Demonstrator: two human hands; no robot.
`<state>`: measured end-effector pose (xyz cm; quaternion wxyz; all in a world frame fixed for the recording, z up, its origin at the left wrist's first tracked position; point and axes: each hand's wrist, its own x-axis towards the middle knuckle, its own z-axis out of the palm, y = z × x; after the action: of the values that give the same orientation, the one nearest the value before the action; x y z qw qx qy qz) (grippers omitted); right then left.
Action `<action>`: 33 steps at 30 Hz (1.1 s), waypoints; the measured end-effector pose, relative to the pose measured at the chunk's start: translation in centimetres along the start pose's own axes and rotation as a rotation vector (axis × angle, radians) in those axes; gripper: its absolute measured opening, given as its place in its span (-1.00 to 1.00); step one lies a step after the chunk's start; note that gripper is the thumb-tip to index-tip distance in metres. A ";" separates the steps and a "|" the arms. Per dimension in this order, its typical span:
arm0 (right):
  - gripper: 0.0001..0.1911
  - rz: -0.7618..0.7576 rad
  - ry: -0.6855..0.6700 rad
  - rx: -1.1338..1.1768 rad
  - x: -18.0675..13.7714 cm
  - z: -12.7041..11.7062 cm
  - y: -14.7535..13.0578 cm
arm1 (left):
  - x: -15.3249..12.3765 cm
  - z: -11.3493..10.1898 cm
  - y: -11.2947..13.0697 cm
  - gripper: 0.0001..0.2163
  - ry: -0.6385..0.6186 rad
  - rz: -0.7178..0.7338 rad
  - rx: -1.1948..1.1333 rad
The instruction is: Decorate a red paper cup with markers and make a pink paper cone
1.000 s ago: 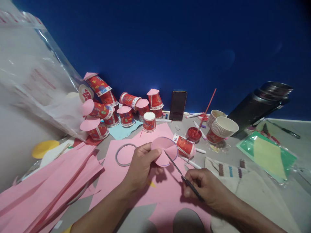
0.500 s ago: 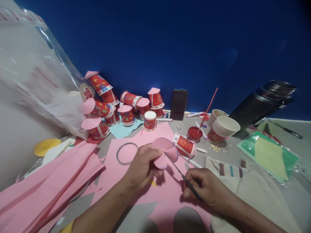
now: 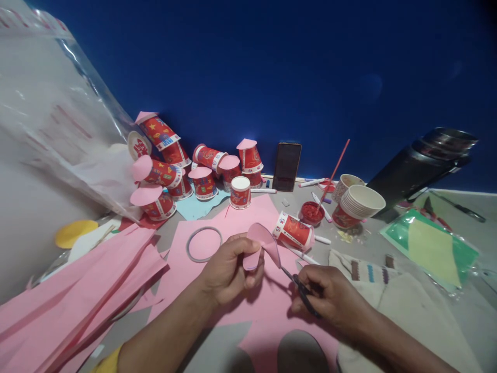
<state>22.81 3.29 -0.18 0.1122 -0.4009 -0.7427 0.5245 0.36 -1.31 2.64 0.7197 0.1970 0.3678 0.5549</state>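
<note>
My left hand (image 3: pixel 229 267) pinches a pink paper circle (image 3: pixel 261 243), which curls over with a slit running into it. To its right, my right hand (image 3: pixel 330 298) grips small black scissors (image 3: pixel 297 282), their blades pointing up-left towards the circle's edge. Both hands hover over a large pink paper sheet (image 3: pixel 229 305) with cut-out holes. A red printed paper cup (image 3: pixel 294 231) lies on its side just behind the circle.
Several red cups with pink paper caps (image 3: pixel 202 171) pile at the back left. A phone (image 3: pixel 286 167) leans on the blue wall. A red paint dish (image 3: pixel 309 212) with a brush, stacked cups (image 3: pixel 357 206), markers, a grey ring (image 3: pixel 204 243), pink strips (image 3: pixel 77 295) and a plastic bag (image 3: pixel 50 129) surround them.
The pink circle has gone from nearly flat to curled and folded in my left hand. The scissors have drawn back out of the slit, down and to the right.
</note>
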 end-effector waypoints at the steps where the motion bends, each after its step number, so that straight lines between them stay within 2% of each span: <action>1: -0.61 -0.014 0.009 0.002 0.0 0.0 0.0 | 0.0 -0.1 0.0 -0.71 -0.019 -0.012 -0.008; 8: -0.66 -0.119 0.056 -0.043 0.0 -0.1 0.4 | 0.1 -0.4 0.1 -0.69 -0.098 -0.081 -0.031; 14: -0.65 -0.167 0.113 -0.162 0.1 -0.2 0.6 | 0.0 -0.3 0.2 -0.71 -0.085 -0.072 -0.031; 16: -0.63 -0.169 0.154 -0.228 0.2 -0.3 0.7 | -0.1 0.0 0.4 -0.74 -0.005 -0.004 -0.002; 19: -0.61 -0.112 0.179 -0.341 0.4 -0.5 0.6 | -0.4 0.6 0.4 -0.77 0.226 0.207 0.144; 21: -0.68 -0.024 0.182 -0.403 0.5 -0.6 0.5 | -0.7 1.0 0.4 -0.76 0.353 0.339 0.305; 23: -0.77 0.031 0.190 -0.466 0.5 -0.6 0.4 | -0.9 1.2 0.3 -0.75 0.402 0.401 0.448; 28: -0.88 -0.062 0.165 -0.613 0.2 -0.4 0.1 | -1.0 1.3 -0.1 -0.71 0.359 0.356 0.567; 33: -0.86 0.051 0.045 -0.525 0.2 -0.4 -0.3 | -0.8 1.4 -0.8 -0.70 0.247 0.216 0.509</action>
<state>22.79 3.70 0.22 0.0076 -0.4462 -0.8404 0.3075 1.84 -2.16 3.30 0.5339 0.3400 0.5568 0.5379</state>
